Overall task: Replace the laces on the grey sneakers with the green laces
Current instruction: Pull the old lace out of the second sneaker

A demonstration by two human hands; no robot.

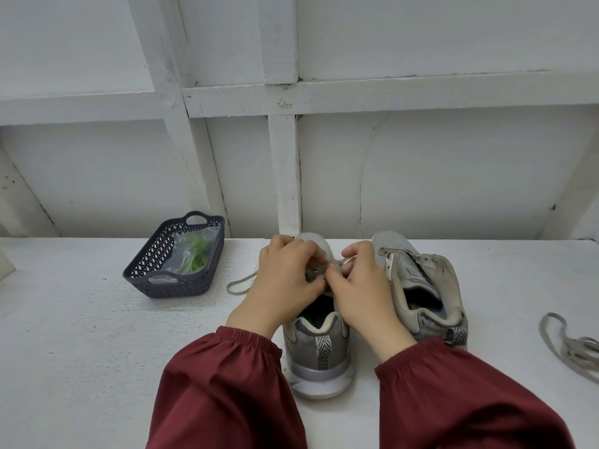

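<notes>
Right now my left hand (285,273) and right hand (363,286) pinch the grey lace (241,283) over the near sneaker (319,351). Beside it stands the unlaced sneaker (421,286); the green laces (196,251) lie bagged in the basket (168,283).

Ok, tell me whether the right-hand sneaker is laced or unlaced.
Unlaced. The right sneaker shows bare eyelets and a loose, open tongue, with no lace across it. A grey lace lies loose on the table to its right.

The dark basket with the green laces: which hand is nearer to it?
Left. The left hand works on the near sneaker, just right of the basket. The right hand sits farther right, beyond the left.
</notes>
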